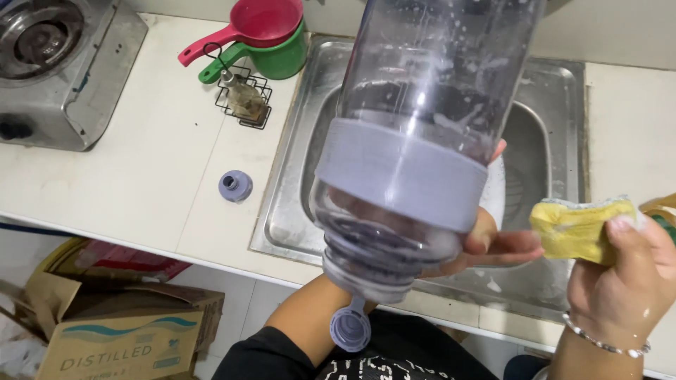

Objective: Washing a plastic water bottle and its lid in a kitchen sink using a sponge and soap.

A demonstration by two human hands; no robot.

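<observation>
A large clear plastic bottle [429, 91] with a grey band around it is held over the steel sink [296, 141], its neck tilted down towards me. My left hand [493, 243] grips it from behind near the neck, mostly hidden by the bottle. Its grey cap [350, 328] dangles open on a strap below the neck. Soapy drops cling to the inside. My right hand [623, 281], with a thin bracelet at the wrist, holds a yellow sponge [577, 225] just right of the bottle, apart from it.
A small grey round part [235, 186] lies on the white counter left of the sink. Behind it stand a wire holder [243, 98], a red scoop [257, 24] and a green scoop [278, 56]. A gas stove [56, 70] sits far left. Cardboard boxes [120, 331] stand on the floor.
</observation>
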